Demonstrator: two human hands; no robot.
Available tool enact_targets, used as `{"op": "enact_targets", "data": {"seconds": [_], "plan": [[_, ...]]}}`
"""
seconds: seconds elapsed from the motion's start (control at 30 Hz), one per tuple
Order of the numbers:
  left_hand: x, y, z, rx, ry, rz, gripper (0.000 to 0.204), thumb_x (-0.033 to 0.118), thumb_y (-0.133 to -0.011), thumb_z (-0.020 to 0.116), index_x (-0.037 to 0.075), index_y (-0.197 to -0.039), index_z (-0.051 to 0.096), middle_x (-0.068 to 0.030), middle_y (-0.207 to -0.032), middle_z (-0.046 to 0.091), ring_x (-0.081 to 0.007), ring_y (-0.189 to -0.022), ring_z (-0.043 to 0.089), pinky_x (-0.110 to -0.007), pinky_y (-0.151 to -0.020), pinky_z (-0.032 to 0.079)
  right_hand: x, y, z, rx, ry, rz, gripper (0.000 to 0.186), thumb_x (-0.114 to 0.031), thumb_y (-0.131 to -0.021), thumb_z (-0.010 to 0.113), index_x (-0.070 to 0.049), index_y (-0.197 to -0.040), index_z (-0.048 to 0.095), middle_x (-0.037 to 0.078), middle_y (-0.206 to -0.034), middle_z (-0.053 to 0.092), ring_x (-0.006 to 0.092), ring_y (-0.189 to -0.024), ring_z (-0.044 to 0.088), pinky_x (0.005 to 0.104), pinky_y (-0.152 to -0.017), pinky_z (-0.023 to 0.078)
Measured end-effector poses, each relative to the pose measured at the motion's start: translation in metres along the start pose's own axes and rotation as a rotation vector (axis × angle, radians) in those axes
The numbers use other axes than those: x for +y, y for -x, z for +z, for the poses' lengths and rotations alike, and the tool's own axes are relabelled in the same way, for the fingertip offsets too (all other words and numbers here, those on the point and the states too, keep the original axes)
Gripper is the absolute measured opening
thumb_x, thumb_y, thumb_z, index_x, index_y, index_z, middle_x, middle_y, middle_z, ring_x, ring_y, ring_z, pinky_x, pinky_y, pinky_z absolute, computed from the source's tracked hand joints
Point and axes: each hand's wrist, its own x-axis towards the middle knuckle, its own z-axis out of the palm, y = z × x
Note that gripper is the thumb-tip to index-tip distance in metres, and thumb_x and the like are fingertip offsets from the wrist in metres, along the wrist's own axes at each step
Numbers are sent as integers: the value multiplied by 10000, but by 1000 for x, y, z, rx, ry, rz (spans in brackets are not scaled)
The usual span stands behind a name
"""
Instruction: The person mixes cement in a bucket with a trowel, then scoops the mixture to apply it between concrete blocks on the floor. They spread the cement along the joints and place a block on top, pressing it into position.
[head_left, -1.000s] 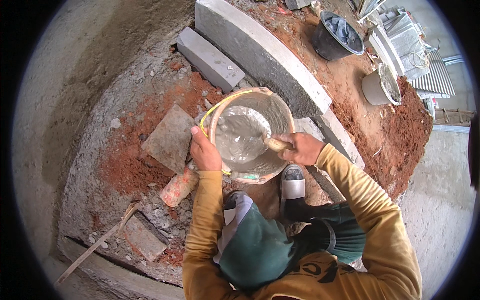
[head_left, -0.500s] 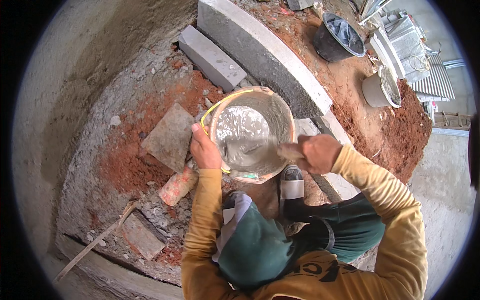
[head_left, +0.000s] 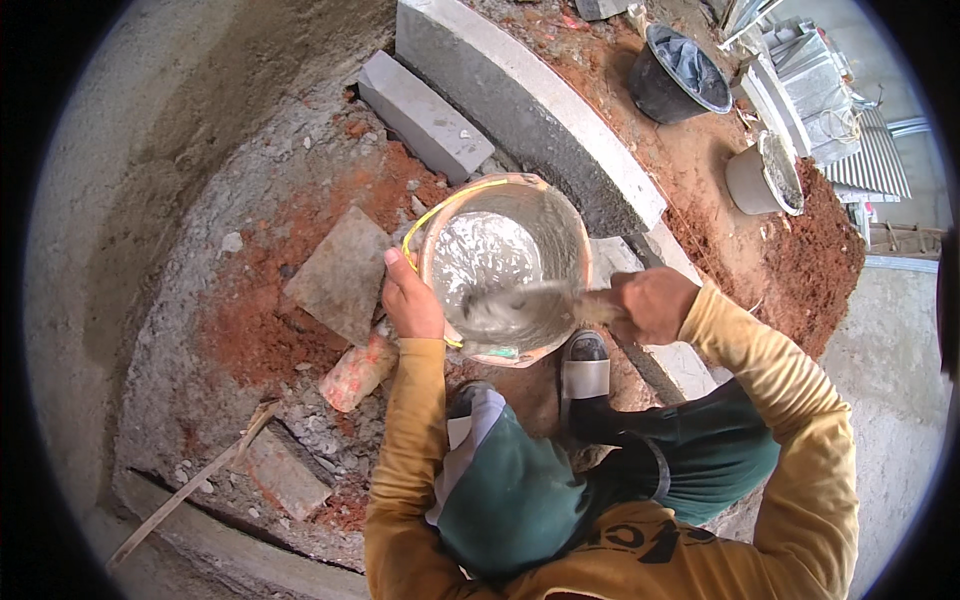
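A round bucket [head_left: 575,215] with a pale, mortar-smeared rim and a yellow cord handle [head_left: 440,206] stands in front of me. Wet grey mortar [head_left: 486,247] fills its bottom. My left hand [head_left: 411,298] grips the bucket's left rim, thumb on top, other fingers mostly hidden. Wrapped round the handle of a trowel [head_left: 598,306], my right hand [head_left: 655,305] is over the right rim. The trowel's grey blade reaches left into the mortar, blurred by motion.
Left of the bucket lie a flat square slab [head_left: 342,272] and a red-speckled cylindrical piece [head_left: 358,373]. A long concrete beam [head_left: 540,85] and a shorter block [head_left: 425,118] lie beyond. A black tub [head_left: 680,80] and white bucket [head_left: 765,178] stand far right. A stick [head_left: 190,487] leans lower left.
My right hand has shifted slightly right with the trowel, and more of its blade now shows above the mortar. My left hand keeps its hold on the bucket rim.
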Motion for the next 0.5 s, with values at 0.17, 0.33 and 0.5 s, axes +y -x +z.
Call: {"op": "enact_targets", "data": {"seconds": [0.17,0.33,0.5], "plan": [[0,2,0,15,-6,34,725,528,-986,281,-114,-1035,616,-223,-973,653,-297,-900,603,-376,-834,444,-29,-50,39,257,31,101,589,-198,-828,529,-182,-1403,403,191,-922,619,293,-687,661,425,-619,536],[3,3,-1,-11,-24,19,729,529,-985,283,-119,-1035,613,-236,-980,648,-302,-911,600,-378,-837,443,-51,-25,64,148,65,-48,608,-184,-837,503,-168,-1427,355,185,-904,620,288,-660,660,415,-580,533],[0,4,1,67,-19,76,728,564,-976,297,-81,-926,631,-122,-844,645,-192,-787,565,-303,-760,449,0,15,-11,-21,210,10,550,-183,-888,413,-139,-1431,335,186,-901,659,282,-724,671,408,-622,542]]}}
